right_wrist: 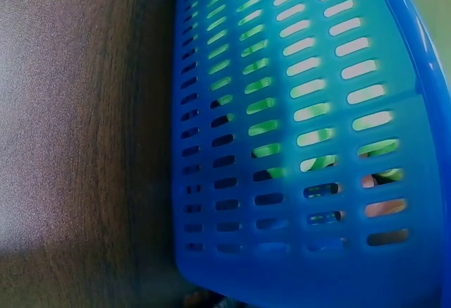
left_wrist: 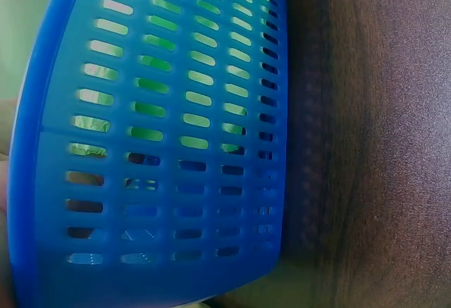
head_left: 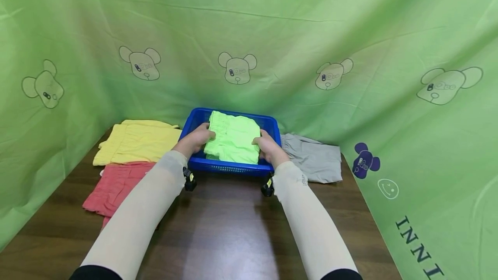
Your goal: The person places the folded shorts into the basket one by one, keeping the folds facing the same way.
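A folded bright green garment with a gathered waistband (head_left: 234, 138) lies over the inside of a blue slotted plastic basket (head_left: 229, 168). My left hand (head_left: 197, 136) grips its left edge, thumb on top. On the opposite edge my right hand (head_left: 269, 146) holds the cloth the same way, with the fingers hidden underneath. Both wrist views are filled by the basket's front wall (left_wrist: 158, 209), and green cloth shows through its slots. A little of the right hand's skin also appears through the slots in the right wrist view.
Left of the basket lie a folded yellow garment (head_left: 138, 141) and a red one (head_left: 116, 185), partly behind my left sleeve. Folded grey clothing (head_left: 315, 159) sits to the right. A green printed curtain (head_left: 249, 25) hangs behind the dark wooden table (head_left: 225, 228).
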Demonstrator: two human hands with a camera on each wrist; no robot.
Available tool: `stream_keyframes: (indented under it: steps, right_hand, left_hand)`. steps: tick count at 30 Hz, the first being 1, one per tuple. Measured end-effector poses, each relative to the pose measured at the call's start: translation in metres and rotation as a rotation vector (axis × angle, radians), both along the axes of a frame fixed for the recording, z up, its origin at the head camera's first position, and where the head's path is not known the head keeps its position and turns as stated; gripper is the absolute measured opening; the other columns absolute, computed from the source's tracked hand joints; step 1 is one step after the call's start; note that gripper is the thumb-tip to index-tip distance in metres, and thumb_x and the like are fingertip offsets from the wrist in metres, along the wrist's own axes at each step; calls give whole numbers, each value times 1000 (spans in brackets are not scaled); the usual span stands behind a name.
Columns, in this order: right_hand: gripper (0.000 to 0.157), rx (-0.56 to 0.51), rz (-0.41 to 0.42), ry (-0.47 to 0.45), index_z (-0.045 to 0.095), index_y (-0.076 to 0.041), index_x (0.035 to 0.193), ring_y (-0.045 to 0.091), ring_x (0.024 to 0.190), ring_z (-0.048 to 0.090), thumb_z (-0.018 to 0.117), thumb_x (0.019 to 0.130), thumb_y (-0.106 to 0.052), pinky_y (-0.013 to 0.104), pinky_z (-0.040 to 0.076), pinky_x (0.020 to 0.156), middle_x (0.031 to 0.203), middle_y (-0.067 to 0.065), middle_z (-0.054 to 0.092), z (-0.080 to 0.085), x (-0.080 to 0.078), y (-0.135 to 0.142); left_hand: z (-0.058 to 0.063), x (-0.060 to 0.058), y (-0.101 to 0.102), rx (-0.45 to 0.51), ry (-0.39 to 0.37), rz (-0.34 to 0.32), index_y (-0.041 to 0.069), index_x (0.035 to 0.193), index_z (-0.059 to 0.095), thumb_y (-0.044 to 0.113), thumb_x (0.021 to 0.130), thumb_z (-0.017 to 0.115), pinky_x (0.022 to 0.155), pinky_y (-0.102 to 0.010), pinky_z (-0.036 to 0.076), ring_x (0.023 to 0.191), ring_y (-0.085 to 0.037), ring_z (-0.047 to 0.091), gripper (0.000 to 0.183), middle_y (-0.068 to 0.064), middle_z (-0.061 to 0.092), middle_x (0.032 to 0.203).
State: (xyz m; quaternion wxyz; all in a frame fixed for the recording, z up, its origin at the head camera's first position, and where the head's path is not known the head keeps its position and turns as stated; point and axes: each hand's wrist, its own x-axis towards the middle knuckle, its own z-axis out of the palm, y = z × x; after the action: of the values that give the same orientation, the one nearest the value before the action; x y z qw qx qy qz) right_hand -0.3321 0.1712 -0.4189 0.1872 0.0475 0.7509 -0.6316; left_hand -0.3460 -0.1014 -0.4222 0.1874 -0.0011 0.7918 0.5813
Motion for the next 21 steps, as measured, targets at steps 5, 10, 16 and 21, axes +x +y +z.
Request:
stream_keyframes:
  steps: [5, 10, 16, 21]
  right_hand:
    - [80, 74, 5, -18, 5, -27, 166, 12, 44, 29, 50, 102, -10, 30, 36, 50, 156, 11, 38, -1, -2, 0]
    - [81, 129, 19, -31, 3, -28, 166, 13, 45, 32, 51, 102, -12, 32, 36, 53, 158, 12, 33, -1, -1, -1]
    - [82, 144, 15, -36, 4, -26, 166, 13, 45, 31, 52, 102, -11, 32, 37, 53, 159, 11, 33, -2, -2, -3]
    - [82, 176, 12, -41, 5, -24, 166, 14, 45, 32, 51, 100, -10, 32, 38, 54, 162, 10, 27, -3, -3, -5]
  left_hand:
    - [1, 0, 1, -30, -1, -5, 12, 165, 0, 13, 100, 49, 116, -52, 28, 156, -35, 9, 81, -12, -3, 172]
    - [0, 1, 1, -53, 11, -11, 10, 165, 0, 13, 102, 47, 121, -56, 24, 157, -37, 6, 79, -14, -3, 172]
    - [-3, 0, 1, -56, 2, -11, 7, 165, 2, 12, 102, 47, 122, -56, 23, 157, -37, 7, 77, -15, 0, 172]
    - [-5, -1, 1, -56, 0, -16, 6, 164, 1, 9, 100, 46, 122, -55, 23, 157, -37, 6, 78, -16, -1, 172]
